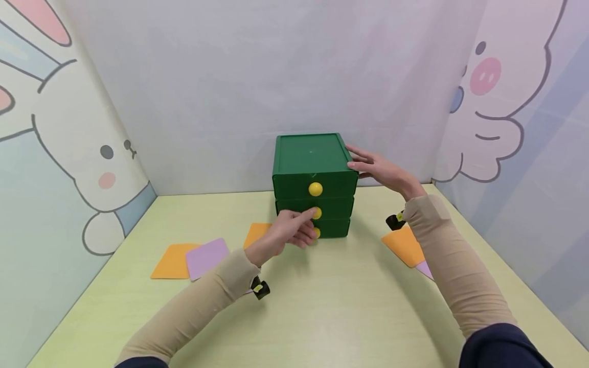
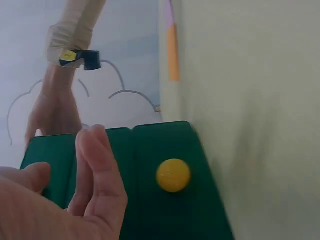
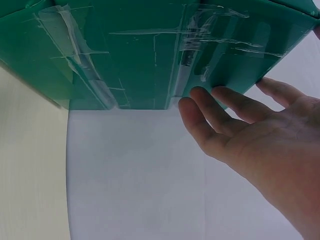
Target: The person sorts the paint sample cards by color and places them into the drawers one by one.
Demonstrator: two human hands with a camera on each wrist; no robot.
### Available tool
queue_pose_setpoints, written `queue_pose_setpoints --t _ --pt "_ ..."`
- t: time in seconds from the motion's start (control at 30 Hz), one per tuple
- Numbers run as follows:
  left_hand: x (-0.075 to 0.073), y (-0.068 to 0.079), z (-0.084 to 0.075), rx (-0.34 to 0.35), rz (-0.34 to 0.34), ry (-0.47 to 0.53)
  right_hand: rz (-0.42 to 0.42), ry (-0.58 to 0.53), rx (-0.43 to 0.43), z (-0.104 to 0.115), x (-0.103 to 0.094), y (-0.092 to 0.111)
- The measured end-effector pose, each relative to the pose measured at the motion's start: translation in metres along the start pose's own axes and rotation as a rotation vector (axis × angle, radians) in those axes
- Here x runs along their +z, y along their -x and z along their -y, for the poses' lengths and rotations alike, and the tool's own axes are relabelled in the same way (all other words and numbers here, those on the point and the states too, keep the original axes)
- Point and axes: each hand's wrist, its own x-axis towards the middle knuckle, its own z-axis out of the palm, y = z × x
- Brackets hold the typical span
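Green chest [image 1: 310, 148] stands at the table's [image 1: 331, 306] back edge, about midway between the side edges, front towards the person. Three drawers, all look closed, one yellow knob each: top knob [image 1: 315, 189], middle knob [image 1: 318, 214], bottom knob [image 2: 173, 175].

Left hand [image 1: 287, 230] is at the chest front, relaxed, thumb apart from the fingers. Thumb tip overlaps the middle knob in the head view; can't tell if it touches. Fingers reach forward beneath the thumb, beside the bottom knob.

Right hand [image 1: 384, 171] open at the chest's right side, thumb on the top's right edge, fingers spread along the side; contact of each finger unclear. Clear tape [image 3: 75, 37] runs over that side.

Cards on the table: orange card [image 1: 171, 263] and purple card [image 1: 207, 258] overlapping near the left edge; second orange card [image 1: 256, 233] partly behind the left hand; third orange card [image 1: 405, 246] and second purple card [image 1: 426, 269] toward the right edge, partly covered by the right sleeve [image 1: 455, 266].
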Motion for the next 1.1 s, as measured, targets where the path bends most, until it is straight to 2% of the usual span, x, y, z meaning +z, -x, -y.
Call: queue_pose_setpoints --t 0.1,0.17,0.4,0.6,0.77,1.1 --pt "0.002 -0.001 0.011 -0.039 -0.001 0.006 0.007 -0.005 0.002 0.0 0.0 -0.001" --pt "0.005 -0.004 0.014 -0.039 -0.001 0.035 0.012 -0.002 0.0 0.001 0.0 -0.001" --pt "0.018 -0.016 0.012 -0.007 -0.082 0.137 0.002 0.0 -0.005 -0.001 0.0 -0.001" --pt "0.021 -0.022 0.013 0.0 -0.138 0.205 0.003 -0.011 -0.006 -0.003 0.0 -0.001" --pt "0.022 -0.022 0.015 -0.002 -0.15 0.224 0.001 -0.01 -0.004 -0.003 0.0 -0.003" --pt "0.026 -0.013 0.015 -0.003 -0.14 0.237 0.002 -0.002 0.004 -0.003 -0.001 -0.002"
